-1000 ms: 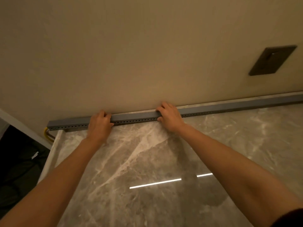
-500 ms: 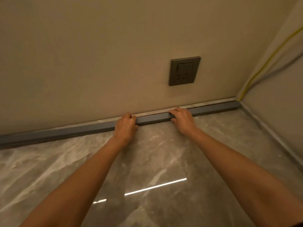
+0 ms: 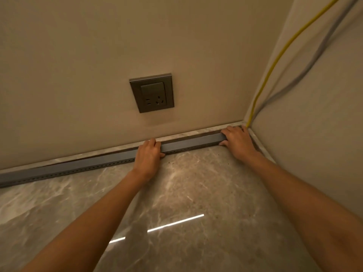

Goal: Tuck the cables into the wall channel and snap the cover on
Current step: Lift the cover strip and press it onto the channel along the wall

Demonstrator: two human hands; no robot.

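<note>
Apparently near completion: the grey cover (image 3: 188, 143) is seated on the channel along the foot of the wall (image 3: 78, 55). It is pinched mid-run by the left hand (image 3: 148, 157) and at the corner end by the right hand (image 3: 238, 142). No cables are seen along the run; only the yellow cable (image 3: 275, 61) emerges at the corner. Final pressing seems left.

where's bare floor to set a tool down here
The floor between the forearms and left of the left hand is bare. It is crowded only at the corner, where the right hand, channel end and yellow cable meet.
</note>
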